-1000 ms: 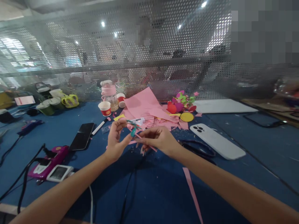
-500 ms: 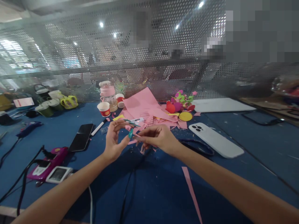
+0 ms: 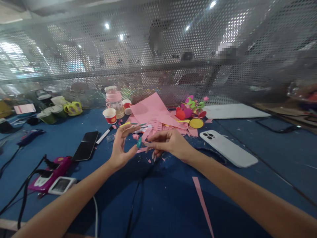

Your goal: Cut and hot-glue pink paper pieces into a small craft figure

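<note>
My left hand [image 3: 121,145] is raised above the blue table [image 3: 158,198] with its long teal-nailed fingers partly spread. A small pink paper strip [image 3: 146,135] stands between the two hands. My right hand [image 3: 168,142] pinches the strip's lower end, fingers curled together. The left fingertips are next to the strip; whether they touch it I cannot tell. Behind the hands lies a heap of cut pink paper sheets [image 3: 155,110].
A white phone [image 3: 228,148] lies face down at the right, a black phone [image 3: 86,149] at the left. Paper cups [image 3: 110,115], a pink bottle [image 3: 114,100], colourful paper shapes [image 3: 192,110], a loose pink strip [image 3: 201,203], cables and a pink device [image 3: 51,173] lie around. A perforated metal screen closes the back.
The left fingers have opened out from a pinch. The right hand has shifted slightly up and the pink strip now stands more upright between the hands.
</note>
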`<state>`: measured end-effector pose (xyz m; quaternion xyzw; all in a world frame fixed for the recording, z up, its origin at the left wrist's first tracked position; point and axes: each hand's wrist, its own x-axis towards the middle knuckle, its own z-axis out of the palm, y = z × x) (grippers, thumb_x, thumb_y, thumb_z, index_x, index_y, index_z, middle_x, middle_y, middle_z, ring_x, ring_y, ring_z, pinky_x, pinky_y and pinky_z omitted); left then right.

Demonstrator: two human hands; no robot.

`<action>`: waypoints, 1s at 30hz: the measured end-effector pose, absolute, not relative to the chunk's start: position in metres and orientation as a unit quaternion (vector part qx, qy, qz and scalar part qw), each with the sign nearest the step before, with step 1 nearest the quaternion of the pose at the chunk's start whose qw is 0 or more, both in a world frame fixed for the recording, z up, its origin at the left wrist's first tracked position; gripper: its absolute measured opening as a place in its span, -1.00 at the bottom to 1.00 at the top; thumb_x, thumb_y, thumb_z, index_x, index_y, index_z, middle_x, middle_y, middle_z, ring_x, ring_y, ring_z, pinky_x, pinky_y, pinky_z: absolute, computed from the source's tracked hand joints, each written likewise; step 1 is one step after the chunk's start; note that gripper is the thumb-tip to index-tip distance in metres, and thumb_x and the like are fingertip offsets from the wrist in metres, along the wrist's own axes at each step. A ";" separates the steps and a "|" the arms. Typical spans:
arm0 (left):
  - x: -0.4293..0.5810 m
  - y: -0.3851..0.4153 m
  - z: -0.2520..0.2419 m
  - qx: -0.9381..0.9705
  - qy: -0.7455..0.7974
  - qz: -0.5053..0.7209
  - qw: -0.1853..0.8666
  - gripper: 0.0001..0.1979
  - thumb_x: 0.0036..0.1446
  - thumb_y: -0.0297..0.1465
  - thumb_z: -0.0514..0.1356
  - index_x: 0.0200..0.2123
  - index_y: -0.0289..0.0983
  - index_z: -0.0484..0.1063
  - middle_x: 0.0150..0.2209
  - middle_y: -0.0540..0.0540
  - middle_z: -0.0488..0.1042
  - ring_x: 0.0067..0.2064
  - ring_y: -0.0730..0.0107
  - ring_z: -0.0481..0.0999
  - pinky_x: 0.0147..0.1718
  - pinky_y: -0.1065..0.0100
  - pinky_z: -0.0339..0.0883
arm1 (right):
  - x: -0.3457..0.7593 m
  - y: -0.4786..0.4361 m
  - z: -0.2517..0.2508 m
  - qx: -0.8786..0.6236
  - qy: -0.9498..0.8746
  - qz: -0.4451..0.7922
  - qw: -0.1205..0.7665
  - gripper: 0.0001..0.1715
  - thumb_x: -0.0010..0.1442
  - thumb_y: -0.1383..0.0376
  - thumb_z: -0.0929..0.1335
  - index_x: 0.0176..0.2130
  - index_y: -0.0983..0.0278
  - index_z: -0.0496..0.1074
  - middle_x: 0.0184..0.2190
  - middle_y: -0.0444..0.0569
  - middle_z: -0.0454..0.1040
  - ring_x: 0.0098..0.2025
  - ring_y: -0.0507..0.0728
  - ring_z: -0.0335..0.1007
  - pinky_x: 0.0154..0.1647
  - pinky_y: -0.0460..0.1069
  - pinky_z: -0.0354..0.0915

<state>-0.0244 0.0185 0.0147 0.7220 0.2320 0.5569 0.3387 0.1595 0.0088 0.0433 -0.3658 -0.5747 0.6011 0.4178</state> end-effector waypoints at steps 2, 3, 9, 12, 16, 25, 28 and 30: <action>-0.024 0.018 0.015 0.726 0.216 0.556 0.343 -0.48 -0.04 -0.41 0.19 0.02 -0.23 0.11 -0.01 -0.23 0.34 0.08 0.13 0.27 0.05 0.03 0.06 | 0.159 0.008 0.043 -0.375 -0.567 0.600 0.422 -0.69 -0.25 0.25 0.49 -0.45 0.38 0.47 -0.69 -0.13 0.47 -0.70 -0.03 0.36 -0.62 -0.13 0.37; -0.024 0.018 0.015 0.726 0.206 0.556 0.348 -0.48 -0.03 -0.38 0.18 0.03 -0.23 0.12 0.00 -0.23 0.33 0.08 0.12 0.27 0.05 0.03 0.06 | 0.158 0.008 0.043 -0.378 -0.563 0.601 0.424 -0.68 -0.26 0.25 0.49 -0.44 0.39 0.47 -0.70 -0.13 0.46 -0.70 -0.03 0.36 -0.62 -0.13 0.37; -0.022 0.018 0.013 0.686 0.186 0.584 0.391 -0.48 -0.05 -0.25 0.18 0.00 -0.26 0.18 -0.05 -0.23 0.37 0.04 0.11 0.30 0.02 0.07 0.10 | 0.157 0.009 0.040 -0.385 -0.542 0.609 0.432 -0.65 -0.25 0.25 0.49 -0.42 0.40 0.43 -0.66 -0.11 0.48 -0.67 -0.02 0.39 -0.60 -0.13 0.39; -0.018 0.016 0.014 0.658 0.217 0.591 0.414 -0.56 -0.03 -0.29 0.18 -0.05 -0.24 0.21 -0.10 -0.21 0.41 0.01 0.18 0.35 0.00 0.13 0.15 | 0.155 0.008 0.038 -0.375 -0.531 0.622 0.436 -0.62 -0.25 0.26 0.49 -0.39 0.36 0.39 -0.61 -0.10 0.50 -0.64 0.00 0.42 -0.59 -0.12 0.41; -0.012 0.012 0.017 0.633 0.278 0.582 0.429 -0.61 -0.05 -0.37 0.23 -0.13 -0.23 0.22 -0.21 -0.15 0.49 -0.10 0.26 0.44 -0.07 0.18 0.23 | 0.150 0.005 0.033 -0.356 -0.527 0.632 0.442 -0.57 -0.29 0.27 0.50 -0.40 0.32 0.32 -0.61 -0.15 0.48 -0.63 0.03 0.43 -0.60 -0.10 0.42; -0.010 0.011 0.020 0.622 0.329 0.581 0.411 -0.62 -0.14 -0.41 0.29 -0.22 -0.27 0.25 -0.28 -0.13 0.51 -0.13 0.27 0.46 -0.12 0.23 0.26 | 0.146 0.002 0.028 -0.350 -0.519 0.636 0.452 -0.49 -0.29 0.25 0.51 -0.36 0.29 0.23 -0.62 -0.20 0.45 -0.62 0.04 0.44 -0.58 -0.08 0.42; -0.009 0.011 0.022 0.622 0.323 0.584 0.411 -0.61 -0.14 -0.42 0.29 -0.21 -0.28 0.24 -0.33 -0.10 0.52 -0.18 0.32 0.47 -0.13 0.25 0.26 | 0.147 0.002 0.027 -0.340 -0.514 0.641 0.457 -0.48 -0.29 0.27 0.51 -0.36 0.28 0.21 -0.62 -0.20 0.46 -0.62 0.03 0.43 -0.56 -0.07 0.42; -0.008 0.012 0.022 0.617 0.321 0.589 0.411 -0.59 -0.15 -0.42 0.30 -0.21 -0.28 0.24 -0.37 -0.07 0.51 -0.23 0.34 0.48 -0.15 0.26 0.27 | 0.147 0.002 0.027 -0.334 -0.511 0.645 0.459 -0.48 -0.29 0.28 0.51 -0.36 0.28 0.21 -0.62 -0.21 0.46 -0.63 0.02 0.43 -0.57 -0.08 0.42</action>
